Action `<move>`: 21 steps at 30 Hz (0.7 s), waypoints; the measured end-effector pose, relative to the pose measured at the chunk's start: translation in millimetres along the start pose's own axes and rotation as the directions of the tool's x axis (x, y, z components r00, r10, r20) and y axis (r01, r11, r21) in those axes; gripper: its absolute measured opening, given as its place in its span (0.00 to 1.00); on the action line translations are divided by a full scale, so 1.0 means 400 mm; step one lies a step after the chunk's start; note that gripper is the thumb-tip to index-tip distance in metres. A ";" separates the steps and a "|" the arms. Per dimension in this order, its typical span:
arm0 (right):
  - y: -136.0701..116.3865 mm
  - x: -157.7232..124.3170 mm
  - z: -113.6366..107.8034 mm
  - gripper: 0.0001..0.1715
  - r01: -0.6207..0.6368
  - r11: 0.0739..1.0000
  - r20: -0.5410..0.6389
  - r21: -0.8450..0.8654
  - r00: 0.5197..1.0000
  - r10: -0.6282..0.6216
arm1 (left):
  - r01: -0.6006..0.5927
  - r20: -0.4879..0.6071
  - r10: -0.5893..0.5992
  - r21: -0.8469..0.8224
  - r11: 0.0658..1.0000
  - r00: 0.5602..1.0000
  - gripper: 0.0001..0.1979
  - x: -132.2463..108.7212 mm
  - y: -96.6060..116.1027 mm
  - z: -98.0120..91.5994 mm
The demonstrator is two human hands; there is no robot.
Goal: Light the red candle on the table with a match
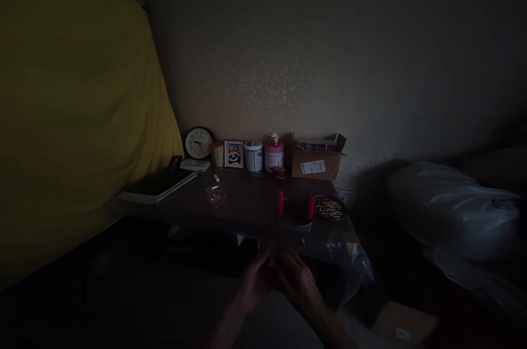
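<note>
Dim head feed on my end. Far left of the work area: small clear packet (pixel 214 196), reddish contents, lying on the table (pixel 251 195), well apart from the hands. Left hand (pixel 252 276) next, low in front of the table's near edge, fingers angled in toward the other. Right hand (pixel 298 276) meets it, back of the hand up. Fingers look pressed together or nearly so; too dark for me to tell whether they pinch anything. I'd call the step close two-handed finger work, short of the tabletop. Next move calls for a steady hold and, if I reach in, clearance over the table edge.

Just beyond the hands: left red cylinder (pixel 280 203), candle-like, upright at the left side of a round container (pixel 303 225). Container sits near the front edge, dark inside, thin paler rim; can't read its depth. Right red cylinder (pixel 310 207), same look, upright at the opposite side. Just right of that, a round dish (pixel 332 220) full of pale short sticks (pixel 328 208), kind unclear.
</note>
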State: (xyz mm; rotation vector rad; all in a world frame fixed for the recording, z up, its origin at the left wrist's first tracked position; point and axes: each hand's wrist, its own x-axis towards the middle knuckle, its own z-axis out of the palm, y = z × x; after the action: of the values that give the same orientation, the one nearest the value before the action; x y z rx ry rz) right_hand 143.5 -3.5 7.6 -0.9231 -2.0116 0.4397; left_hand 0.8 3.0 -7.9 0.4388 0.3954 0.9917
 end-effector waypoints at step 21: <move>0.019 -0.005 0.015 0.20 0.035 0.958 -0.013 -0.283 0.999 -0.040 | -0.024 -0.006 0.024 0.019 1.000 1.000 0.15 0.007 -0.010 -0.001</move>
State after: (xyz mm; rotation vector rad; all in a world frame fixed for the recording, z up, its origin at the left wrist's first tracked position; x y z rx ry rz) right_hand 142.7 0.2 -1.6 -1.0545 -2.1062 0.1210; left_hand 4.7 3.6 -10.8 0.4583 0.4066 1.0139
